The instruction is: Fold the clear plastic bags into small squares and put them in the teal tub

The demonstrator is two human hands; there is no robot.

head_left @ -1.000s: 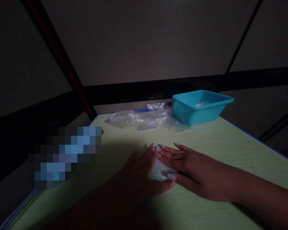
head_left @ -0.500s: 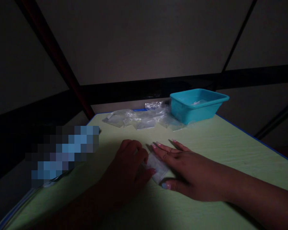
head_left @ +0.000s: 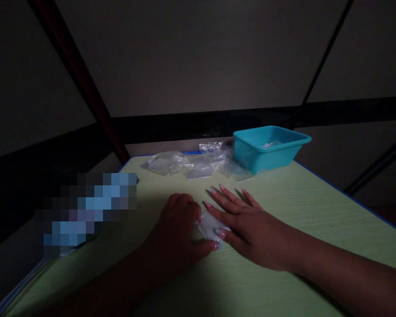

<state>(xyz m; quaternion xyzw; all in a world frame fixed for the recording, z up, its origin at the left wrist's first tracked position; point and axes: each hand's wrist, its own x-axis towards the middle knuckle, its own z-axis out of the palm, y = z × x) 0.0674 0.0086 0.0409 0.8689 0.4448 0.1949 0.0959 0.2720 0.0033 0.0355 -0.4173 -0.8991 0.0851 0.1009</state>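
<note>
A small clear plastic bag [head_left: 210, 225] lies flat on the pale green table, between my two hands. My left hand [head_left: 181, 231] is at its left edge, fingers curled in and thumb on its near corner, gripping that side. Spread out over the bag's right side is my right hand [head_left: 247, 231], palm down; its index finger and thumb touch the bag while the other fingers reach past it. Part of the bag is hidden beneath the right hand.
Several loose clear plastic bags [head_left: 199, 169] lie along the table's far edge. Beside them at the back right stands a turquoise plastic basin [head_left: 267, 159] with some clear plastic inside. A blurred-out patch [head_left: 92, 211] covers the left edge of the table [head_left: 317, 211].
My right hand has spread its fingers wider, and its thumb has moved up onto the bag. The left thumb has slid slightly toward me along the bag's near edge.
</note>
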